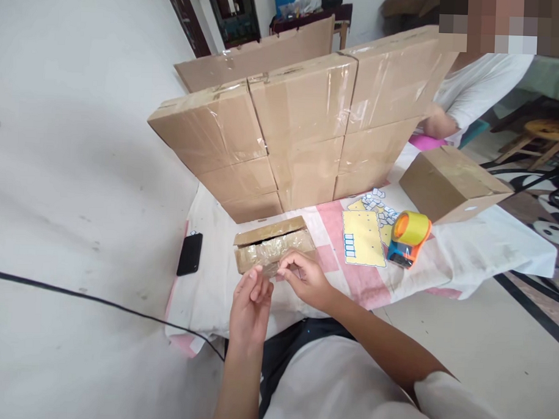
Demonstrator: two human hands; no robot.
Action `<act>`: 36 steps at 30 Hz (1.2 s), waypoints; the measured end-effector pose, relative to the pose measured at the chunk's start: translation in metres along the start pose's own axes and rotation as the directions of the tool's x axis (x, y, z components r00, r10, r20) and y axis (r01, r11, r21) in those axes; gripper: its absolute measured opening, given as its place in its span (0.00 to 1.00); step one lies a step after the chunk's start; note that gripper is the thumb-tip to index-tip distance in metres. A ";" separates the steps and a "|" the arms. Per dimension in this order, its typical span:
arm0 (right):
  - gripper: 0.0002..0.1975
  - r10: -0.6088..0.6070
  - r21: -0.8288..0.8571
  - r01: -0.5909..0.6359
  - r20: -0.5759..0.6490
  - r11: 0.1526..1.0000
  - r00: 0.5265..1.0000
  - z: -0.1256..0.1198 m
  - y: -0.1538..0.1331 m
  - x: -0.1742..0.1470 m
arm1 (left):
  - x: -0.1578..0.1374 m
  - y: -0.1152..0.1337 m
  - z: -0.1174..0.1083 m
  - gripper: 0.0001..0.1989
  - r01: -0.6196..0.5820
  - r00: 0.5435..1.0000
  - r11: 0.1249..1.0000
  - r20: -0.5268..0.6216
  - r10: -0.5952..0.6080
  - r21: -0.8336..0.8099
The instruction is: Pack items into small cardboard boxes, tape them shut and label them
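Note:
A short strip of clear packing tape (270, 270) stretches between my two hands. My left hand (252, 301) pinches one end, its fingers curled. At the other end, the thumb and forefinger of my right hand (310, 281) are closed on the strip. Just beyond both hands lies a small cardboard box (268, 231) with shiny tape on its side and a dark gap along its top flap. My right hand hides part of that box's near right side.
A wall of taped cardboard boxes (305, 119) stands behind. On the cloth are a phone (190, 254), a yellow sheet (361, 237), loose paper pieces, a tape dispenser (409, 238) and a larger box (454, 182). Another person's arm (476, 97) is at right; a black cable (106, 302) hangs left.

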State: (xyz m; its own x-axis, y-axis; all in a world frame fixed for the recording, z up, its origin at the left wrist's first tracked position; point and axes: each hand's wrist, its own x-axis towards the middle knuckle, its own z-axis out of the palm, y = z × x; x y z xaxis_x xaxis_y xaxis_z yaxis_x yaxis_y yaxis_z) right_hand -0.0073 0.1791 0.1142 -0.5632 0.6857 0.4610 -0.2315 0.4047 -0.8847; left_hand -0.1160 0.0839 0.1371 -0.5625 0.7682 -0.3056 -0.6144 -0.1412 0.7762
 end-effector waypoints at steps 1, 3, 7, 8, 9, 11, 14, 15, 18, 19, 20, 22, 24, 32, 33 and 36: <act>0.09 0.044 0.006 -0.044 -0.002 0.999 0.999 0.003 -0.001 -0.003 | 0.001 0.000 -0.001 0.16 -0.063 0.998 0.997 -0.021 0.064 0.050; 0.10 0.138 0.056 -0.137 -0.016 0.989 0.990 0.012 -0.001 -0.008 | 0.004 -0.002 -0.003 0.15 -0.186 0.978 0.967 -0.057 0.199 0.176; 0.14 0.371 0.308 -0.337 -0.057 0.890 0.927 0.031 0.002 -0.018 | 0.015 -0.006 -0.006 0.13 -0.308 0.931 0.891 -0.089 0.355 0.334; 0.15 0.418 0.349 -0.372 -0.065 0.860 0.906 0.034 0.005 -0.021 | 0.019 -0.006 -0.006 0.13 -0.326 0.921 0.872 -0.084 0.380 0.366; 0.15 0.453 0.365 -0.398 -0.077 0.842 0.888 0.036 0.007 -0.023 | 0.023 -0.005 -0.005 0.13 -0.347 0.911 0.849 -0.071 0.406 0.398; 0.15 0.458 0.311 -0.399 -0.143 0.862 0.877 0.033 0.011 -0.024 | 0.031 0.000 -0.003 0.15 -0.387 0.895 0.808 -0.031 0.446 0.445; 0.10 0.179 -0.031 -0.195 -0.282 0.980 0.942 0.015 0.011 -0.017 | 0.046 0.009 0.000 0.15 -0.402 0.894 0.778 0.024 0.447 0.483; 0.08 0.040 -0.210 -0.098 -0.265 0.973 0.963 0.006 0.010 -0.012 | 0.051 0.011 0.000 0.15 -0.391 0.902 0.776 0.037 0.431 0.494; 0.14 -0.125 -0.655 0.083 -0.017 0.751 0.992 -0.017 0.014 0.009 | 0.066 0.015 0.000 0.17 -0.353 0.923 0.760 0.071 0.378 0.546; 0.17 -0.082 -0.733 0.092 0.050 0.674 0.995 -0.023 0.018 0.014 | 0.070 0.015 -0.001 0.17 -0.338 0.930 0.750 0.077 0.360 0.568; 0.20 -0.028 -0.781 0.089 0.092 0.618 0.995 -0.027 0.023 0.019 | 0.074 0.015 -0.002 0.17 -0.320 0.937 0.739 0.080 0.341 0.593; 0.21 0.050 -0.819 0.078 0.130 0.568 0.990 -0.030 0.033 0.022 | 0.081 0.013 -0.004 0.17 -0.280 0.950 0.706 0.080 0.303 0.650; 0.22 0.077 -0.822 0.068 0.135 0.565 0.988 -0.030 0.042 0.020 | 0.086 0.010 -0.004 0.16 -0.239 0.961 0.659 0.079 0.264 0.713; 0.23 0.085 -0.799 0.052 0.129 0.599 0.988 -0.032 0.043 0.013 | 0.094 0.010 0.009 0.21 -0.130 0.986 0.299 0.090 0.141 0.945; 0.23 0.089 -0.794 0.050 0.130 0.606 0.987 -0.032 0.043 0.013 | 0.094 0.011 0.012 0.22 -0.124 0.987 0.232 0.095 0.131 0.965; 0.23 0.090 -0.777 0.032 0.114 0.629 0.989 -0.033 0.046 0.013 | 0.092 0.013 0.025 0.24 -0.080 0.986 0.009 0.078 0.148 0.997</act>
State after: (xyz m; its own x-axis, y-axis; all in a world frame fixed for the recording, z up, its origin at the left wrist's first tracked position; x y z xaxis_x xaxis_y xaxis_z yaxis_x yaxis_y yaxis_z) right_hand 0.0010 0.2268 0.0821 -0.6683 0.6463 0.3683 0.4525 0.7462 -0.4883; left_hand -0.1623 0.1681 0.1331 -0.6023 0.7853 -0.1432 0.5909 0.5592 0.5815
